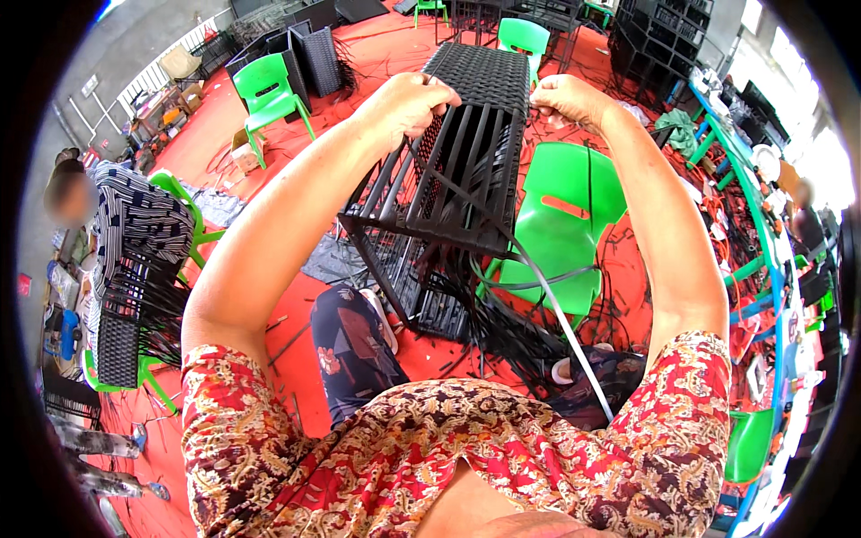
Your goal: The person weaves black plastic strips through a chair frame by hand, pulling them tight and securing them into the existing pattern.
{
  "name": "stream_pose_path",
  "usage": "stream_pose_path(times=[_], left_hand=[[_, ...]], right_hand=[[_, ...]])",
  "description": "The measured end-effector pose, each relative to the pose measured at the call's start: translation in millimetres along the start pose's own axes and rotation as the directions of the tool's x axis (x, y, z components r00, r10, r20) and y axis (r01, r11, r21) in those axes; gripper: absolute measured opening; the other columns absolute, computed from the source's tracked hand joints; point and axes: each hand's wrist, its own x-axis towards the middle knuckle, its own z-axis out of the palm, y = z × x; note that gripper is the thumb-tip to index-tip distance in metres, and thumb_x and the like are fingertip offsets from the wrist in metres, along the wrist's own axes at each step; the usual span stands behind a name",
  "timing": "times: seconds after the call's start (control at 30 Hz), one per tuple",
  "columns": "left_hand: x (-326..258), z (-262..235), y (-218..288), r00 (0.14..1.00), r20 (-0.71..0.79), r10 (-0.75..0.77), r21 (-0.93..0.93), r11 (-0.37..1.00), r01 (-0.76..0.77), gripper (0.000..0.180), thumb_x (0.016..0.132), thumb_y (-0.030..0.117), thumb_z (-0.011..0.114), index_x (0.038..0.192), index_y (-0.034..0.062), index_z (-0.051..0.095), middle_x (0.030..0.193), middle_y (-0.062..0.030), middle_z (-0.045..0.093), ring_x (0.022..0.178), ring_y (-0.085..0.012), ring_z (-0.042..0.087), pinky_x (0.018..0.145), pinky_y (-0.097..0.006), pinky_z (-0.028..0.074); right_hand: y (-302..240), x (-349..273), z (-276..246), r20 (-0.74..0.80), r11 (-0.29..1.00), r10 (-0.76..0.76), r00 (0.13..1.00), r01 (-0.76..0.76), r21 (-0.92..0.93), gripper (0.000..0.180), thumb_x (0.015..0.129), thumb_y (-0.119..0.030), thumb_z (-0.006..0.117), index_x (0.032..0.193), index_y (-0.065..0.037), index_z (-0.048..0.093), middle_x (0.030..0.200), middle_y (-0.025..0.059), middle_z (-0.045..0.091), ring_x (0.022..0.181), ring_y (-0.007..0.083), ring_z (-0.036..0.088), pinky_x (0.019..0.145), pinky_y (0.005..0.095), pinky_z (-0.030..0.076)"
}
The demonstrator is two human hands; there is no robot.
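In front of me stands a black furniture frame (466,170) with bare parallel slats in the near part and tightly woven black strips (480,72) over its far end. My left hand (408,106) is closed in a pinch at the frame's left edge, by the last woven rows. At the opposite edge, my right hand (570,99) has its fingers pressed together. Whatever lies between the fingertips is too small to make out. A long flat strip (556,309) slants across the slats and down toward my right thigh, shining pale along its lower part.
Close to the frame's right side is a green plastic chair (560,215). Loose black strips (511,336) hang in a tangle below. Left, a co-worker (143,211) sits beside another woven piece (121,332). A cluttered blue-green rack (758,215) runs along the right.
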Motion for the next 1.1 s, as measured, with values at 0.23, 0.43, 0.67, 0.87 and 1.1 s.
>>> stream_pose_path(times=[0.23,0.43,0.67,0.87,1.1], left_hand=[[27,14,11,0.992,0.064,0.108,0.333,0.935,-0.123,0.029,0.072,0.015,0.064,0.097,-0.0009,0.06,0.074,-0.0013,0.056,0.054,-0.006,0.044,0.049,-0.021,0.034],[33,47,2,0.941,0.154,0.302,0.787,0.538,-0.302,0.039,0.064,0.028,0.074,0.093,0.0039,0.064,0.08,-0.01,0.064,0.076,-0.0187,0.06,0.072,-0.029,0.045],[32,39,-16,0.923,-0.135,0.361,0.716,0.679,-0.16,0.019,0.069,0.022,0.064,0.075,0.0034,0.063,0.067,-0.008,0.062,0.064,-0.0178,0.058,0.065,-0.03,0.045],[35,26,-34,0.93,-0.267,0.254,0.506,0.858,-0.089,0.012,0.066,0.016,0.06,0.064,0.0046,0.059,0.057,-0.0049,0.057,0.055,-0.0139,0.054,0.057,-0.029,0.043],[38,17,-31,0.942,-0.306,0.14,0.39,0.921,-0.01,0.009,0.068,0.011,0.061,0.067,0.0052,0.054,0.056,0.0001,0.048,0.045,-0.0066,0.039,0.041,-0.023,0.028]], right_hand=[[-19,-10,11,0.017,0.97,-0.142,0.99,0.142,-0.196,0.014,0.069,-0.007,0.06,0.081,-0.003,0.055,0.071,0.001,0.054,0.061,0.0086,0.05,0.052,0.0233,0.042],[-37,-24,38,-0.015,0.906,-0.342,0.94,0.325,-0.271,0.019,0.067,-0.002,0.059,0.084,-0.004,0.051,0.074,0.0012,0.051,0.069,0.0099,0.048,0.061,0.0246,0.041],[-11,-59,20,-0.131,0.846,-0.452,0.882,0.377,-0.376,0.022,0.071,-0.005,0.053,0.093,-0.002,0.048,0.08,0.0068,0.054,0.076,0.0157,0.051,0.068,0.0287,0.042],[182,-189,-78,-0.618,0.826,-0.085,0.782,-0.291,-0.482,0.023,0.085,-0.023,0.051,0.095,-0.002,0.055,0.088,0.0162,0.058,0.08,0.0263,0.058,0.072,0.0327,0.043],[415,-499,-120,-0.908,0.604,0.158,0.388,-0.765,-0.221,0.02,0.085,-0.01,0.045,0.1,0.0,0.053,0.087,0.0181,0.057,0.082,0.0296,0.057,0.075,0.0385,0.043]])
